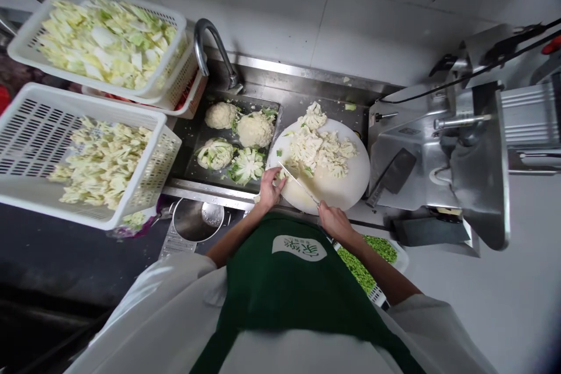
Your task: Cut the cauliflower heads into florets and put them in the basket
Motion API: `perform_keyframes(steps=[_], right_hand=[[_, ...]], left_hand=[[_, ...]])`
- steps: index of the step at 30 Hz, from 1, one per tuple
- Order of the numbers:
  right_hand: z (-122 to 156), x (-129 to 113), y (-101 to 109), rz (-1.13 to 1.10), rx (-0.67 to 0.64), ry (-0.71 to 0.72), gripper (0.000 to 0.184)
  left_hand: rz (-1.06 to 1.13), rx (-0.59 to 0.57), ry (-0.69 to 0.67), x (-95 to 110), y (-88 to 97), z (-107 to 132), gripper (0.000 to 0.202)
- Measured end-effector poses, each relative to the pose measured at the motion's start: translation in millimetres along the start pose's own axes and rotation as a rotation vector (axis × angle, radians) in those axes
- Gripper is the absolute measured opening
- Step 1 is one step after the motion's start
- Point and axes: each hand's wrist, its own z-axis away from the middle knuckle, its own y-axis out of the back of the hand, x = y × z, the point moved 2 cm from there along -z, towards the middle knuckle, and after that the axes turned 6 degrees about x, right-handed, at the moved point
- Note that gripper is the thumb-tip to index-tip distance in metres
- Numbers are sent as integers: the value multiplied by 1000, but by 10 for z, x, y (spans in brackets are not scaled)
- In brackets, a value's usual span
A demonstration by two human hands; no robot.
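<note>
1. Head view: a worker in a green apron bends over a round white board, a knife slanting across its eight o'clock side.
2. The right hand, at six o'clock, has its fingers closed around the handle, the blade angled toward ten. The left hand, between eight and nine, has its fingers curled narrowly near the tip; whether they pinch a piece cannot be told. The curl probably keeps the fingertips clear of the edge.
3. Cut cauliflower lies heaped around twelve o'clock on the board, perhaps to leave the near part free for the blade.
4. At nine o'clock, the sink contains four heads, likely put there to be within the left hand's reach. Beyond them, a white basket bears more florets; at ten, another is filled with cabbage.
5. A cleaver rests at three o'clock, chopped greens sit at five.
6. The cauliflower is creamy white and knobbly, broken into uneven clusters with a few green scraps; two heads show rounded domes, the other two more leaf and stalk.
</note>
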Motion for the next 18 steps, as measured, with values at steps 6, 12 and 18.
perform_keyframes(steps=[6, 12, 18], right_hand=[[-110, -169, 13, 8, -7, -11, 34], [-20, 27, -2, -59, 40, -33, 34], [418, 423, -156, -143, 162, -172, 28]], left_hand=[[119, 37, 103, -78, -51, 52, 21], [59, 34, 84, -139, 31, -3, 23], [2, -187, -145, -75, -47, -318, 37]])
